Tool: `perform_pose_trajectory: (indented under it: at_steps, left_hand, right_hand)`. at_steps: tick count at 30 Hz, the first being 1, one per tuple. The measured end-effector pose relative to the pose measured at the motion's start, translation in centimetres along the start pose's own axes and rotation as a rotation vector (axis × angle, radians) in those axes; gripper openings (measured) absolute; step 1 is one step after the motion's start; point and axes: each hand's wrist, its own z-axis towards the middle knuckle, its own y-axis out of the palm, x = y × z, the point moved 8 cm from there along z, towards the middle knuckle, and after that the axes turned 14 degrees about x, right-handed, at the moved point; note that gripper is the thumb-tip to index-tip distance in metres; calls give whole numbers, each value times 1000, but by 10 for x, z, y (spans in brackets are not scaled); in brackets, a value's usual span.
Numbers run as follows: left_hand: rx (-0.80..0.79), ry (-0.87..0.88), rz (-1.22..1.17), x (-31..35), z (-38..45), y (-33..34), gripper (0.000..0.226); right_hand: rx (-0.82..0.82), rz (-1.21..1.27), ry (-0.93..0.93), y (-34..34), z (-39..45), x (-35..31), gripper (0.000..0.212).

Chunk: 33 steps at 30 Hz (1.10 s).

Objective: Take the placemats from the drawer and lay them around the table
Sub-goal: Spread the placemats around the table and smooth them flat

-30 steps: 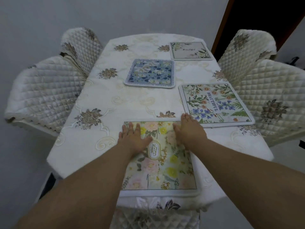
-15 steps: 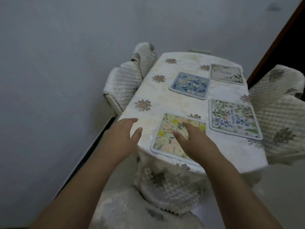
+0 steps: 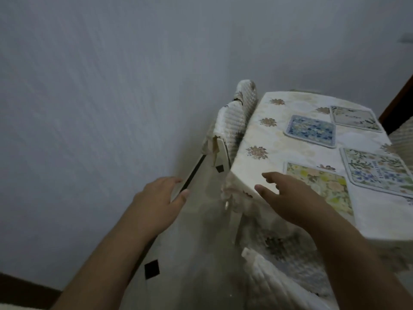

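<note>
Right hand [image 3: 288, 198] has lifted off the yellow mat [image 3: 319, 186] it pressed a second ago and now hovers over the near-left corner of the tabletop [image 3: 250, 171], fingers loosely spread, holding nothing. Left hand [image 3: 156, 200] has also left the mat and hangs over the floor beside the wall, fingers relaxed and empty. The view has swung left, away from the tabletop. Four mats lie flat: yellow at the near edge, green mat [image 3: 377, 173] just beside it on the right, blue mat [image 3: 311, 130] mid-table, grey mat [image 3: 355, 118] far right. Judgement: this placement is finished; the left side shows no mat, so another fetch from the drawer, not in view, seems likely.
</note>
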Motion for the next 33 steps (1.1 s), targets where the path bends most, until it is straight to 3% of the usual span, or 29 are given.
perform_pose_trajectory:
  at_steps: [6,13,21,33]
  left_hand:
    - [-85,80,-16,-28,33,-30,59]
    - [-106,239,3,16,126,-26,54]
    - [-142,393,54,58,265,25,48]
    - [-242,578,-23,126,479,115,46]
  right_hand:
    - [51,-10,72,1,10,-36,64]
    - [84,-30,180,13,60,-25,62]
    - [168,110,301,47,202,-2,62]
    - [188,-27,445,47,383,28,62]
